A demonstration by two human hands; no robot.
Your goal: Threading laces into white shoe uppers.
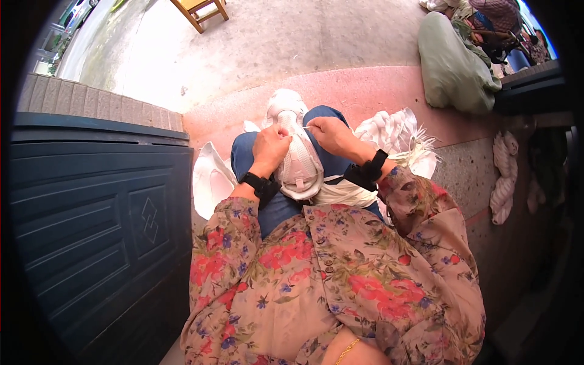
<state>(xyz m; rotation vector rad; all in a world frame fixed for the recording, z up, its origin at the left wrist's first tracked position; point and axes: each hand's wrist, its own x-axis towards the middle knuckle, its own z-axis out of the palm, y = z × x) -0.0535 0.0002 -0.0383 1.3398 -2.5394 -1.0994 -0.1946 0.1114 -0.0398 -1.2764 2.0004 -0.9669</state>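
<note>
A white shoe (302,163) rests between my knees on my blue jeans, its heel end toward me and its toe pointing away. On its left side my left hand (271,146) is closed, fingertips pinched at the lacing area; what lies between them is too small to make out. Off the shoe's right side, my right hand (334,135) pinches a thin white shoelace (306,127), which reaches toward the shoe. Loose off-white laces (348,193) drape across my lap below the right wrist. Both wrists wear black bands.
Bunched white laces (389,129) with fringed ends lie beyond my right knee. White sheeting (211,180) sits by my left leg. A twisted white bundle (504,176) lies farther right. A green sack (453,64), wooden stool (199,13) and dark blue door (91,225) surround me.
</note>
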